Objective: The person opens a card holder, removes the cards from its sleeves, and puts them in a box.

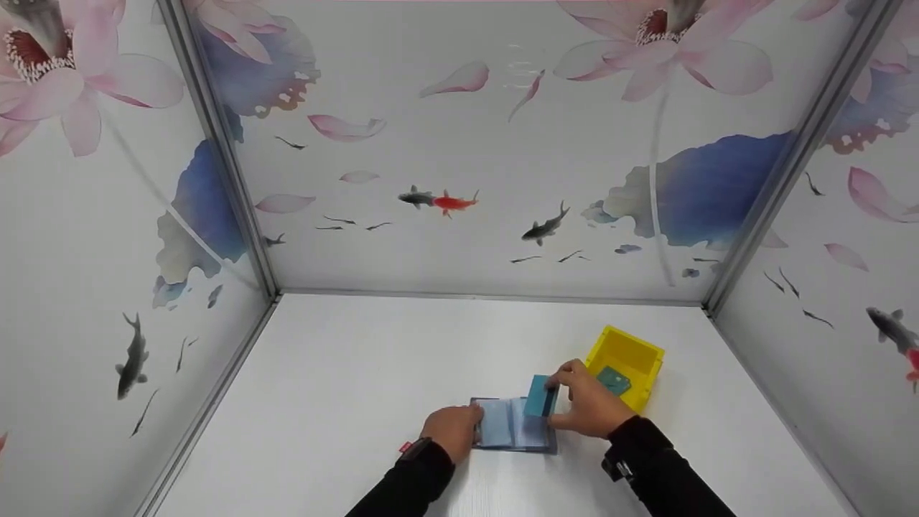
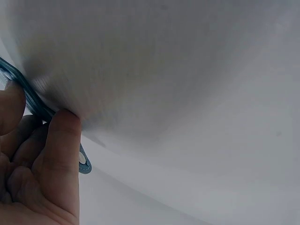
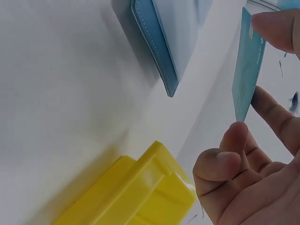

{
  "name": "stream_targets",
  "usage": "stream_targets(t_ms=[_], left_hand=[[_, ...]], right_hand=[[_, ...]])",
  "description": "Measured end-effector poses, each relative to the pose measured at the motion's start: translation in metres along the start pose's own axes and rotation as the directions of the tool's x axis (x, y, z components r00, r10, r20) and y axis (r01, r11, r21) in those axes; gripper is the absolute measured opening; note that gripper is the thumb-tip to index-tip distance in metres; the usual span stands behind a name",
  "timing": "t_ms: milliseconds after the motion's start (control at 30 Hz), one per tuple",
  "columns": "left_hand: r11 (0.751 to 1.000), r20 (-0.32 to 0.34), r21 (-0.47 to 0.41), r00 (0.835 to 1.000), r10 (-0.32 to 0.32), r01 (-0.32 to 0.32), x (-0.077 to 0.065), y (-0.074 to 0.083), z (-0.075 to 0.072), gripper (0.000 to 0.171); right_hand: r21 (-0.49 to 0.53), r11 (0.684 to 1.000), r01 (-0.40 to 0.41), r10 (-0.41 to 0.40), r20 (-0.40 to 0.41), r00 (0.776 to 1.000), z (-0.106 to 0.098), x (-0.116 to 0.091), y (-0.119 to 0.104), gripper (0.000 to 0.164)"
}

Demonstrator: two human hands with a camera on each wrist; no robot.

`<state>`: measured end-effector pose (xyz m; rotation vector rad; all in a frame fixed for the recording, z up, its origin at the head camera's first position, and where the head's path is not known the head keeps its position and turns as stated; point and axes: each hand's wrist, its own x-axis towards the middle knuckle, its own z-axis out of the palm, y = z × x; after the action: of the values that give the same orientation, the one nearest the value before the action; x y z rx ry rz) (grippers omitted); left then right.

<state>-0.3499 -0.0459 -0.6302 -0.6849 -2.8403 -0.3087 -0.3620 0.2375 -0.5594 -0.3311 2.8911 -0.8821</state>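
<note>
An open blue card holder with clear plastic sleeves lies on the white table. My left hand grips its left edge; in the left wrist view, thumb and fingers close around the stitched cover, and a small looped tab sticks out beyond them. Over the right-hand sleeve, my right hand pinches a teal card with a dark stripe. The right wrist view shows that card held by its edges between thumb and fingers, apart from the holder's corner.
Just right of the right hand stands a yellow plastic bin, with a green card inside. White panels printed with flowers and fish enclose the table at the back and both sides, joined by grey metal corner strips.
</note>
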Motion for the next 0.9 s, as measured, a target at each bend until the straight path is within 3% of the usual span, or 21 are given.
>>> stream_targets(t_ms=[233,467,900], left_hand=[[1.000,0.026,-0.003,0.999,-0.029,0.029,0.000,0.003,-0.003,0.034],[0.999,0.027,-0.001,0.999,-0.039,0.039,0.001,0.003,-0.001,0.038],[0.997,0.049,-0.032,0.997,-0.062,0.063,0.004,0.002,0.003,0.037]], right_hand=[[0.026,0.999,-0.028,0.029,-0.040,0.999,-0.015,0.001,0.010,0.045],[-0.016,0.998,-0.055,0.054,-0.081,0.995,-0.034,-0.004,0.018,0.050],[-0.078,0.992,-0.099,0.089,-0.125,0.988,-0.059,-0.004,0.054,0.055]])
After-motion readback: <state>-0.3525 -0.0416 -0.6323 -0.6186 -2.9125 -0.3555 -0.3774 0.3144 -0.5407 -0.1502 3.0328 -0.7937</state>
